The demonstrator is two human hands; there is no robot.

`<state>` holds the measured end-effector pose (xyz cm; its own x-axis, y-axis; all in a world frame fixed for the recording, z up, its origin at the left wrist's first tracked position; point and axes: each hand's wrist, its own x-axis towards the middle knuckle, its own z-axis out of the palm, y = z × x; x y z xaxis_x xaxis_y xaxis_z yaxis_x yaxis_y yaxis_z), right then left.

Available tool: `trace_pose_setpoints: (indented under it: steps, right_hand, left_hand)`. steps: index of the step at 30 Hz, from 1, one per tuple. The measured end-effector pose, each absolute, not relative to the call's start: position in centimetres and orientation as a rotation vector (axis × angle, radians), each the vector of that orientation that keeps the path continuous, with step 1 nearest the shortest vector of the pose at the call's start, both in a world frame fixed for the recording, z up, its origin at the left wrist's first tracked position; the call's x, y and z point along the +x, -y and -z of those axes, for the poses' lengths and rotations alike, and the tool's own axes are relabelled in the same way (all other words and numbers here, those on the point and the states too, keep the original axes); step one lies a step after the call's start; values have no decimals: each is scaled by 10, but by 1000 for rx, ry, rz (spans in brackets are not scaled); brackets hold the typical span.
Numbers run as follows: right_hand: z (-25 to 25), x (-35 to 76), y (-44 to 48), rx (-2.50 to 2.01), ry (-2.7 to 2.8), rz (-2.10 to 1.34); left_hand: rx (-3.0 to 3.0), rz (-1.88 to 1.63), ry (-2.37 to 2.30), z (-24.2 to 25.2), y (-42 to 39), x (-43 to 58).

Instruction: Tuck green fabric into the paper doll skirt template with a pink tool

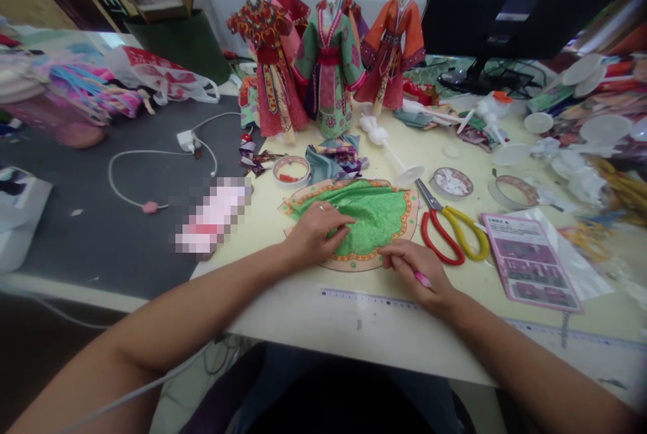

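Note:
A green cloth piece with a scalloped orange and peach border lies on the table, creased along its upper part. On its left side rests my left hand, index finger and thumb reaching over the green with a small gap between them; a ring shows on one finger. My right hand is closed around a thin pink pen-like tool, at the cloth's lower right border. The tool's tip is hidden by the fingers. Scissors with one red and one yellow handle lie just right of the cloth.
Dressed doll figures stand behind the cloth. Tape rolls, a white doll stand and a pink printed card lie around. A ruler runs near the front edge. A blurred-out item and a white cable are left.

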<state>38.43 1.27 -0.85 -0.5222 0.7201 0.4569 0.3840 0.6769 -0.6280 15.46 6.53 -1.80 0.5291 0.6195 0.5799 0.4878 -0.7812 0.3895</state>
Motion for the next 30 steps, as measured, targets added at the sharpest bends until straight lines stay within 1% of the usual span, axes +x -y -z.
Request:
trace_pose_setpoints:
  steps: [8,15,22,30]
  right_hand:
    - [8,380,-12,-675,2371,-451]
    - [9,376,-8,-694,2528,-279]
    - [11,372,-9,-749,2599,-297]
    - [11,371,-11,-748,2595,-305]
  left_hand:
    - [2579,-1046,-908,13,-60,157]
    - [2718,-904,-905,21,-57,156]
    - [2733,-697,-945,21,-57,157]
    - [2728,-668,-946,21,-58,157]
